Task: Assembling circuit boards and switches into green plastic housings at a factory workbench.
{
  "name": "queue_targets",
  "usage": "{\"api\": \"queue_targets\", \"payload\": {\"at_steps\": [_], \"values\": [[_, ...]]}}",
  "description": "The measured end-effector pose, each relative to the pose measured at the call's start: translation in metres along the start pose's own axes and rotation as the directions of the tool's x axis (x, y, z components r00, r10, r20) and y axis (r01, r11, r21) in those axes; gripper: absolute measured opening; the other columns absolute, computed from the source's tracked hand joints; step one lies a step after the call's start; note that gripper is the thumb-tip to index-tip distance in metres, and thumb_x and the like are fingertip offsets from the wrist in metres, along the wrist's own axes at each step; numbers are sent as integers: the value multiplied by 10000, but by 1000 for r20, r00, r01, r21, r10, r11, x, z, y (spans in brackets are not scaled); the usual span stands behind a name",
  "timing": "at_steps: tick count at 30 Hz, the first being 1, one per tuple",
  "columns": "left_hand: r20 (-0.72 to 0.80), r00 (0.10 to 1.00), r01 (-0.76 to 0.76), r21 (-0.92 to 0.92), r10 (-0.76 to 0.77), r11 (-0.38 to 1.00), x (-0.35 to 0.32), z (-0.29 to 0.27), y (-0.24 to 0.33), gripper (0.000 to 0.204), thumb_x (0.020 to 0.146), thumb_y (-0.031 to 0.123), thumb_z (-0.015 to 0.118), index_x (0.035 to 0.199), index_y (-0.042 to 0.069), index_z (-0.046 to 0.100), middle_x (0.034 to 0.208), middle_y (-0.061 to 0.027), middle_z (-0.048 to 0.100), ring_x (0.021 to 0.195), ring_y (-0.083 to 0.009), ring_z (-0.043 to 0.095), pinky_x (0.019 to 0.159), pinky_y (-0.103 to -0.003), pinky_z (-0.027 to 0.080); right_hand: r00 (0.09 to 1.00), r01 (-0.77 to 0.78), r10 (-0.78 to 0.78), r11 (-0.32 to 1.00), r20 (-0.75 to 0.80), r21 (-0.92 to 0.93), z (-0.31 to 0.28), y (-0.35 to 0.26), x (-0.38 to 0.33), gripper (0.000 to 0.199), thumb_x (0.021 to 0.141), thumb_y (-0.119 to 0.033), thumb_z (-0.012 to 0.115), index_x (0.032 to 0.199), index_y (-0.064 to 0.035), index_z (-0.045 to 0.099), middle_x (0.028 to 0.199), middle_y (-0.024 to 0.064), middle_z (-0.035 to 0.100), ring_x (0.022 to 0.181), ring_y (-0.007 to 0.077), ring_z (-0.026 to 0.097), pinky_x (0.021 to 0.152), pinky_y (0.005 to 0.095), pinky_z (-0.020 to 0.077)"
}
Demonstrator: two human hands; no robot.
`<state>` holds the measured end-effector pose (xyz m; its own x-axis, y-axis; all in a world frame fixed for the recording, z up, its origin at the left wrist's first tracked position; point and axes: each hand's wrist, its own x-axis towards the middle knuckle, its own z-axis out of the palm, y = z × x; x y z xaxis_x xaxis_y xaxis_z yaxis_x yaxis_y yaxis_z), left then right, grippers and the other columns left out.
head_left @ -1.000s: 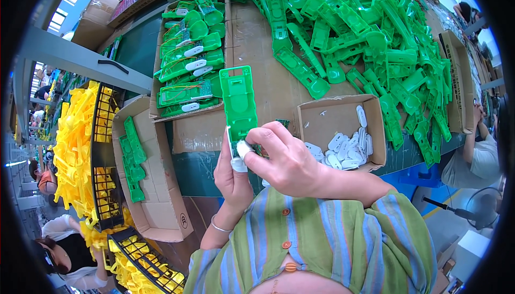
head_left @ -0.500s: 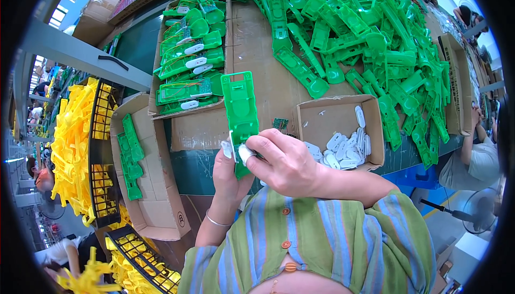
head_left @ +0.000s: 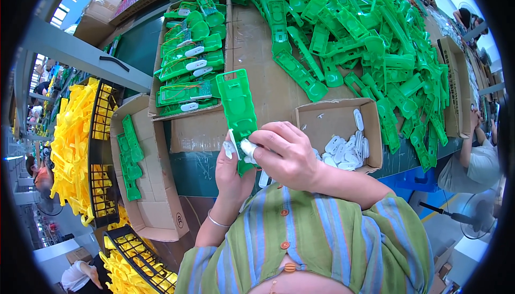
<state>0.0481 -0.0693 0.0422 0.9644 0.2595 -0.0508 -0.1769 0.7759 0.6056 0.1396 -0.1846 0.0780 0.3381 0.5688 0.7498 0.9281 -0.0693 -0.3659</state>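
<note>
A long green plastic shell (head_left: pixel 236 98) stands tilted in front of my chest, its hollow moulded side showing. My left hand (head_left: pixel 232 179) is closed round its lower end, with white wrapping on the thumb. My right hand (head_left: pixel 287 157) has its fingers pinched together against the shell's lower part, and a white covering shows at the fingertips. Whether a small part sits between those fingers is hidden. Right of my hands, an open cardboard box (head_left: pixel 378 128) holds a pile of white oval plastic pieces (head_left: pixel 348 152).
A big heap of green shells (head_left: pixel 343 31) covers the far right. At far left, a cardboard box (head_left: pixel 228 36) holds shells with wires and circuit boards. A lower box (head_left: pixel 161 197) contains several green pieces. Yellow parts (head_left: pixel 72 149) fill black crates on the left. Other people are around.
The shell's upper end has tipped slightly left, and its face has turned a little. My right hand has shifted slightly, still at the shell's lower part. At lower left, a bundle of yellow parts has gone from view.
</note>
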Motion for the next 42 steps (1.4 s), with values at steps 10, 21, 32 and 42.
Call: {"api": "queue_targets", "payload": {"at_steps": [10,21,32,42], "values": [[58,993,-116,269,104,956,3,24,4,538,915,357,445,1286,-14,328,1186,-145,495,1061,-225,519,908,-369,415,719,-636,614,390,327,667,-12,0,-2,485,745,-64,689,1126,-3,395,970,54,509,896,129,548,803,274,465],[507,843,-537,815,181,219,1,20,13,520,779,-50,455,1264,-121,281,1014,-189,580,854,-230,612,735,-305,484,664,-705,557,245,499,665,-19,-4,-3,407,743,-28,642,1069,-26,399,982,46,505,893,89,519,774,260,463],[357,911,-401,886,209,234,-2,15,5,476,808,-16,465,1246,-127,318,953,-158,598,790,-194,608,683,-285,478,625,-700,549,79,556,709,-2,6,-11,359,755,-21,628,1014,-41,380,977,35,494,926,103,518,751,268,475],[106,994,-48,304,16,951,-1,19,1,577,915,222,479,1372,-24,226,1340,-103,384,1115,-160,460,916,-297,397,712,-436,378,-424,593,794,6,36,-19,612,769,-92,674,1283,-67,343,1063,71,540,920,162,582,745,306,517]]}}
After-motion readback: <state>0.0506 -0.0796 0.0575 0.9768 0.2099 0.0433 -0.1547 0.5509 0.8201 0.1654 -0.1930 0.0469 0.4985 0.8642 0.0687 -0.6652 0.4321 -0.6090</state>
